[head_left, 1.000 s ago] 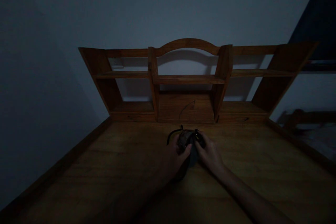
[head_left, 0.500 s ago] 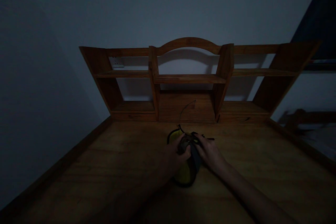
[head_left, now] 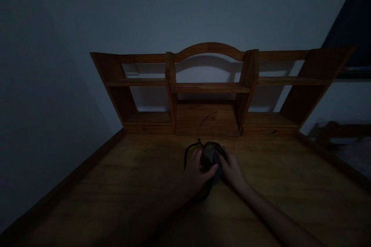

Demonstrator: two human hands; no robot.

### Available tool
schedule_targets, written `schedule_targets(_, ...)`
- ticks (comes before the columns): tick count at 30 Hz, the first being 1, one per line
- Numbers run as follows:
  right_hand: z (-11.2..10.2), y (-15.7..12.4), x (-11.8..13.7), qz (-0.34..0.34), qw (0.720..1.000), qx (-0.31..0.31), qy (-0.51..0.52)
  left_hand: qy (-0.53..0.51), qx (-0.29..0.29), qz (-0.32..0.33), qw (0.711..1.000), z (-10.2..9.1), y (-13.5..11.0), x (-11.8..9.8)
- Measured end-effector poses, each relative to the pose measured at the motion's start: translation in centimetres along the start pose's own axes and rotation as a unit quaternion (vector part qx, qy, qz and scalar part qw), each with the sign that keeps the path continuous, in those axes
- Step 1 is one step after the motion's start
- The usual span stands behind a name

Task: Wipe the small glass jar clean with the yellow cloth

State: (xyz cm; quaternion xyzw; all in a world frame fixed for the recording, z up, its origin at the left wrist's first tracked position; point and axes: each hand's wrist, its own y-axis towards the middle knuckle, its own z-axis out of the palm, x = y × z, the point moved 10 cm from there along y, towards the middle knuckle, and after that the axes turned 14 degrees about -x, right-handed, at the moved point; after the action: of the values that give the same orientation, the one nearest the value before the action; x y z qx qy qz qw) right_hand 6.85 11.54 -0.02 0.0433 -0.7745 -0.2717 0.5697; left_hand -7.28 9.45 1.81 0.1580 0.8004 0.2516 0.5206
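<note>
The scene is very dark. On the wooden desk (head_left: 116,185) my left hand (head_left: 197,173) and my right hand (head_left: 232,170) are closed round a small dark object (head_left: 209,153) with a black cord and yellow parts (head_left: 189,153) showing at its far left. I cannot make out what the object is. My left thumb lies across its front and my right fingers press its right side. It rests on the desk between both hands, just in front of the shelf unit.
A wooden shelf unit (head_left: 208,87) with an arched top stands at the back of the desk against a pale wall. A raised wooden rim (head_left: 72,177) runs along the desk's left and right sides. Blurred furniture (head_left: 336,131) shows at right.
The yellow body seen half a second ago is now mostly covered by my hands. My left hand has shifted forward over the object; my right hand has drawn closer in.
</note>
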Motion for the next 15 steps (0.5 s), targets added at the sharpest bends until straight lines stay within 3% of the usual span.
schedule_targets(4,0.1,0.3,-0.6,0.017,0.999,-0.010,0.038,-0.018,0.013,-0.029,0.999,0.4,-0.2,0.9)
schedule_targets(10,-0.2,0.1,-0.3,-0.025,0.999,-0.021,0.010,-0.041,0.025,-0.050,0.998,0.5,-0.1,1.7)
schedule_targets(15,-0.7,0.0,1.1,-0.074,0.996,-0.012,-0.050,-0.032,0.060,-0.107,0.992,1.0,-0.6,2.5)
